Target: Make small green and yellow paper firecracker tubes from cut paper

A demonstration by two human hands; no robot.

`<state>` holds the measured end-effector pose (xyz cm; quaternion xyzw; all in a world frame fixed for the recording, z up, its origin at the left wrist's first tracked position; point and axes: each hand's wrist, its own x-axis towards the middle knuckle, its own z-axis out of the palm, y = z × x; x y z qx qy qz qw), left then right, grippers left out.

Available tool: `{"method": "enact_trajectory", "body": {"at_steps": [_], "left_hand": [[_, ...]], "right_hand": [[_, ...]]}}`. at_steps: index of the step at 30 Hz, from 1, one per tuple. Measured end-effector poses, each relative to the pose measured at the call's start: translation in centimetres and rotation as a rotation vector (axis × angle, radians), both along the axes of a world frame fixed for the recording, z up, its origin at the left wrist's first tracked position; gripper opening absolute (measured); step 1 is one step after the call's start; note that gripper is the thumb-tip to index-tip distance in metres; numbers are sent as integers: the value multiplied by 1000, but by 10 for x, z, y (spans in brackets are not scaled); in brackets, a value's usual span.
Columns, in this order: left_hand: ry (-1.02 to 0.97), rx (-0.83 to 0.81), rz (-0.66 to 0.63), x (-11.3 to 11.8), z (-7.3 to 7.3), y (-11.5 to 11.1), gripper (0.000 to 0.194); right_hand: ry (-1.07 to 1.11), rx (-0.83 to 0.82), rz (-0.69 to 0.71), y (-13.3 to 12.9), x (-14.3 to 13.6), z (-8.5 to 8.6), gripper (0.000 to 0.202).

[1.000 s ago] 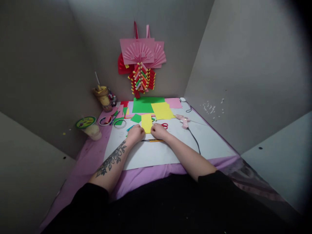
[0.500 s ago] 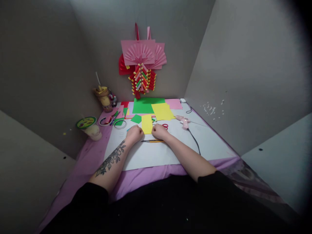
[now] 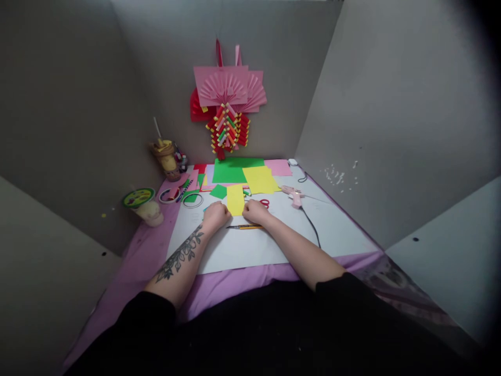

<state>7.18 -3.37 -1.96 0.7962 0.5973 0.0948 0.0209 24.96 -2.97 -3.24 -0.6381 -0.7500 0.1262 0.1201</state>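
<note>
A small yellow paper sheet (image 3: 235, 198) lies on the white work surface between my two hands. My left hand (image 3: 216, 216) rests as a fist at its lower left edge. At the lower right edge sits my right hand (image 3: 256, 212), also curled into a fist. Nothing shows sticking out of either fist. Just in front of the right hand is a thin orange-and-dark pen-like tool (image 3: 246, 227), partly covered by the right wrist. Red-handled scissors (image 3: 265, 203) lie just beyond the right hand, their blades mostly hidden.
A pink glue gun (image 3: 296, 198) with a black cord lies at right. Larger yellow (image 3: 260, 180) and green sheets (image 3: 235, 170) lie behind. At left are a tape roll (image 3: 193, 200), a lidded cup (image 3: 144, 203) and a drink cup (image 3: 167, 159). Paper fan decorations (image 3: 225, 89) hang on the wall.
The view has shifted very slightly. Both fists and the yellow sheet keep their places.
</note>
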Motion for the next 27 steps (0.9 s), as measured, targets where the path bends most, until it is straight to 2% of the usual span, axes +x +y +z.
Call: {"method": "enact_trajectory", "body": {"at_steps": [16, 19, 21, 24, 27], "left_hand": [[6, -7, 6, 1, 2, -3, 21], [-25, 13, -15, -1, 0, -2, 20], [-46, 40, -67, -3, -2, -2, 26], [-53, 52, -164, -5, -5, 0, 29], [-72, 48, -164, -5, -7, 2, 28]], "right_hand": [[46, 3, -60, 2, -1, -7, 18], [120, 34, -67, 5, 3, -12, 28], [171, 39, -32, 7, 6, -15, 33], [230, 71, 116, 9, 8, -20, 36], [267, 108, 262, 10, 7, -24, 41]]}}
